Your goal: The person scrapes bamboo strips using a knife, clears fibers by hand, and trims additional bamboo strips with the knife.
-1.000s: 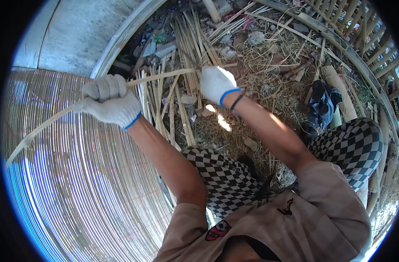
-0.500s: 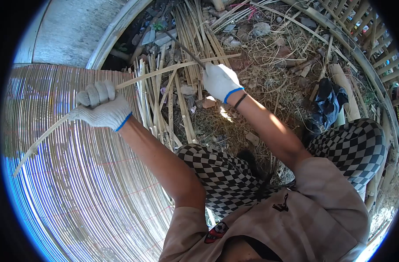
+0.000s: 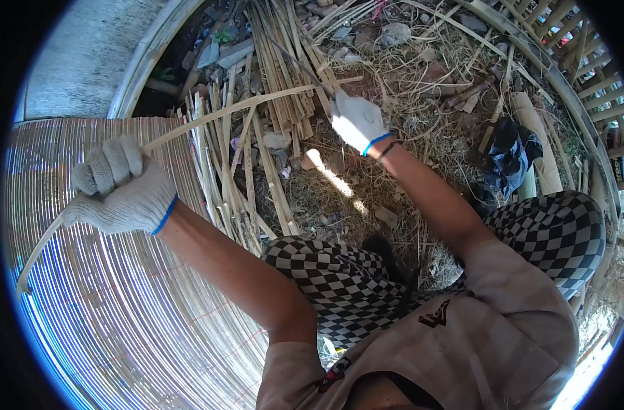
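My left hand [image 3: 124,188], in a white knit glove with a blue cuff, is wrapped round a long pale bamboo strip [image 3: 233,107]. One end of the strip bends down past the fist at the left; the other reaches across to the right hand. My right hand [image 3: 359,121], gloved alike, grips a knife with a long dark narrow blade [image 3: 293,60] pointing up and left. The blade crosses the strip near its far end, close to the right fingers. The handle is hidden in the glove.
A screen of thin bamboo slats [image 3: 114,294] spreads below my left hand. Split bamboo strips [image 3: 278,61] lie in bundles on the ground ahead, among shavings [image 3: 428,123] and rubble. A black plastic bag [image 3: 508,160] lies by my knee. A bamboo lattice [image 3: 602,89] stands at right.
My left hand has moved left and slightly down with the strip. My right hand has shifted a little right with the knife, nearer the strip's far end.
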The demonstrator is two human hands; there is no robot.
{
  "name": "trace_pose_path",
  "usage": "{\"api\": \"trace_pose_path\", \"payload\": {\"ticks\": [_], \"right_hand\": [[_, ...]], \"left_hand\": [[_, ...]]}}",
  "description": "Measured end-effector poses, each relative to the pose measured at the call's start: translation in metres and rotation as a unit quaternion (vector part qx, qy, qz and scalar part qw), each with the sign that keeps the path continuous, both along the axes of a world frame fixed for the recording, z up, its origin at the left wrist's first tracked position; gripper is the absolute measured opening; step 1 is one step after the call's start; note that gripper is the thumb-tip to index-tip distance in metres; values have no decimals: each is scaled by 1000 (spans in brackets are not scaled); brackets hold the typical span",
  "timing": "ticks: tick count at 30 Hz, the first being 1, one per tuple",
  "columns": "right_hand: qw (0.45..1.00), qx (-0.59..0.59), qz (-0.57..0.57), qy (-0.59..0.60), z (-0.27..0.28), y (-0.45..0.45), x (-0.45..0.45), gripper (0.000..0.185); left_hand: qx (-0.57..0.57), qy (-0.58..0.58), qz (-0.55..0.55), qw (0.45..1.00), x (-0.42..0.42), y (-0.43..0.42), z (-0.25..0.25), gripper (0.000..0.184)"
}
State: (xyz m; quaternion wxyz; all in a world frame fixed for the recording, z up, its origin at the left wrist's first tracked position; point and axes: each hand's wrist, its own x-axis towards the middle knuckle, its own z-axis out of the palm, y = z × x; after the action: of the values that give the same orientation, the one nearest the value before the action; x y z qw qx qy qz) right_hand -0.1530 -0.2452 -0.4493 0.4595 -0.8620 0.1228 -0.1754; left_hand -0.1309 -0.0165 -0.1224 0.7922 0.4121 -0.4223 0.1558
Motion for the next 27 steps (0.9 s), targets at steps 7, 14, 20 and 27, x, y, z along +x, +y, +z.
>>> {"api": "trace_pose_path", "payload": {"ticks": [7, 14, 20, 27], "right_hand": [[982, -140, -8, 129, -10, -40, 21, 23], [969, -108, -6, 224, -46, -80, 34, 32], [929, -241, 113, 256, -117, -98, 61, 29], [971, -156, -49, 176, -118, -64, 31, 24]], "left_hand": [[5, 12, -23, 1000, 8, 21, -10, 65], [22, -3, -41, 999, 12, 16, -1, 65], [43, -18, -67, 997, 16, 21, 3, 66], [31, -16, -42, 999, 8, 14, 1, 68]]}}
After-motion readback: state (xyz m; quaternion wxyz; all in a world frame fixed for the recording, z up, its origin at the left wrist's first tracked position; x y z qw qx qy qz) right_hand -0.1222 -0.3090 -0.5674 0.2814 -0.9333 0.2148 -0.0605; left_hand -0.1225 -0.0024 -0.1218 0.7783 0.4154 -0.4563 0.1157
